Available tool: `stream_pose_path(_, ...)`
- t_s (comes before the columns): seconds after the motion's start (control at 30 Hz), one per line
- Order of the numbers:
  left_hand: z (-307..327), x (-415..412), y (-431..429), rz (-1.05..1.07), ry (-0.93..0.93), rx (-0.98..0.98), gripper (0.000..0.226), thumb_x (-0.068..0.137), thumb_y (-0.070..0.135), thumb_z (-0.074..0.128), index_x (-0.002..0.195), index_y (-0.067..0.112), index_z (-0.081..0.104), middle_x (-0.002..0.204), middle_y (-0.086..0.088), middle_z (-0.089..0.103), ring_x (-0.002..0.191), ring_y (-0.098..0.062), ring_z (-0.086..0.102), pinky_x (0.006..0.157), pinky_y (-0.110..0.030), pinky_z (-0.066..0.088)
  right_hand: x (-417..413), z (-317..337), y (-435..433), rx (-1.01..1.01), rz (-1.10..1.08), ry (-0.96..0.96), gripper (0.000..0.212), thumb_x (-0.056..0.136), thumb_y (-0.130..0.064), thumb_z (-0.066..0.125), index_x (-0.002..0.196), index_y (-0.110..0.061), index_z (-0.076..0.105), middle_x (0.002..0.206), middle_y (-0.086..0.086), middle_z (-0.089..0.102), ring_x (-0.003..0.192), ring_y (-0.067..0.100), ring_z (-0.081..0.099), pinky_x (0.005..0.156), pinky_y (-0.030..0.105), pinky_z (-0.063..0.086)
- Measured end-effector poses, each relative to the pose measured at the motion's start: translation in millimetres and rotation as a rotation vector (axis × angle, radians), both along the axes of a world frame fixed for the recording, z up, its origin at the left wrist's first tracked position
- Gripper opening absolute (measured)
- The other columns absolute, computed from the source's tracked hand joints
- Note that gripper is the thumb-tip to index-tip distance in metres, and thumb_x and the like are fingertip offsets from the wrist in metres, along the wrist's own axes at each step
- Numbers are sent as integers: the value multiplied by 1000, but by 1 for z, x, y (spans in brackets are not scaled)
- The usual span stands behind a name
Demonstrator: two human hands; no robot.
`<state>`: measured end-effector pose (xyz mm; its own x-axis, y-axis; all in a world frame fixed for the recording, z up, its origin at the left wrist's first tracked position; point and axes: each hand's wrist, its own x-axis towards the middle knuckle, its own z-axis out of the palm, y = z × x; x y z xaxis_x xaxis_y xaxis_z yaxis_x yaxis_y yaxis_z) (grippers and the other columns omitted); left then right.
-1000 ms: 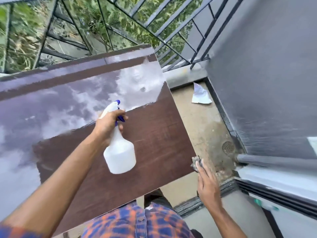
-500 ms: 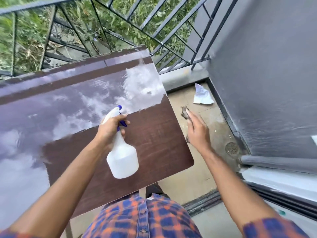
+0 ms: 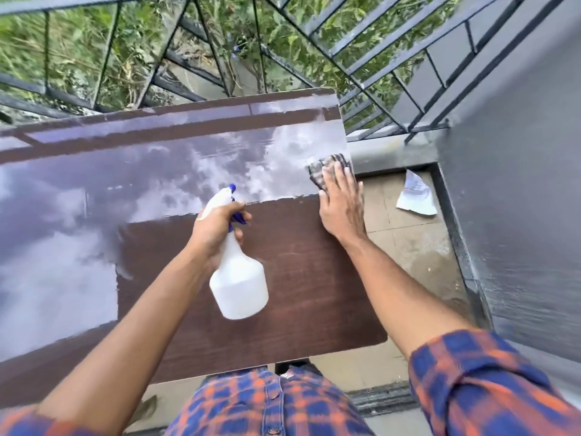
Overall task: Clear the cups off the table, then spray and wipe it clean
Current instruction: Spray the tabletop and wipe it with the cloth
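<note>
Left grip (image 3: 220, 229) clamped round neck of white spray bottle (image 3: 239, 284), held above middle of brown worktop (image 3: 314, 294), nozzle toward far edge. Right grip (image 3: 341, 206) flat, fingers straight, pressing checked cloth (image 3: 325, 169) on worktop's right edge near far right corner. Paper scrap (image 3: 415, 196) on floor (image 3: 408, 247) past right edge.

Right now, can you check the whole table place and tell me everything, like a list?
Surface: brown table, glossy, mirroring clouds; no cups seen.
Job's things: white spray bottle over the table; checked cloth at its far right edge.
Clutter: torn paper on the floor.
Hands: left hand grips the bottle; right hand presses flat on the cloth.
Cables: nothing seen.
Surroundings: metal railing, plants beyond, grey wall at right.
</note>
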<state>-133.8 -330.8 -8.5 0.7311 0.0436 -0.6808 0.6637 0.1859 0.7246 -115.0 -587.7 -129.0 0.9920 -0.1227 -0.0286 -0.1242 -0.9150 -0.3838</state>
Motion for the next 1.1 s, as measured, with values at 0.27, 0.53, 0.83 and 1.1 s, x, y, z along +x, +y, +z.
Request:
stream_pose_path(0.27, 1, 52, 22, 4, -4, 15, 46, 97, 17, 60, 137, 37, 51, 76, -4, 64, 45, -15, 41, 46, -23, 37, 75, 3, -6, -29, -14, 72, 60, 99, -33, 45, 157, -28, 30, 168, 2, 19, 153, 27, 18, 121, 57, 20)
stream_pose_path(0.53, -7, 118, 53, 17, -9, 42, 40, 96, 18, 61, 135, 9, 58, 84, -11, 63, 43, -13, 46, 43, -22, 36, 192, 13, 3, -44, -101, 181, 67, 101, -40, 42, 161, -31, 13, 170, -1, 1, 156, 24, 0, 122, 59, 3)
stream_pose_path(0.83, -11, 151, 99, 130, -16, 25, 29, 95, 19, 62, 124, 18, 65, 73, -5, 66, 53, -15, 45, 44, -20, 37, 221, 4, 77, -91, -316, 65, 63, 100, -34, 47, 158, -19, 28, 169, 7, 14, 155, 28, 11, 122, 58, 4)
stream_pose_path(1.1, -15, 148, 170, 241, 3, 52, 48, 95, 18, 63, 141, 8, 55, 76, -6, 66, 55, -13, 50, 42, -19, 39, 211, 13, 272, -39, 103, 68, 68, 98, -42, 42, 159, -19, 25, 168, 10, 14, 155, 29, 10, 123, 55, 4)
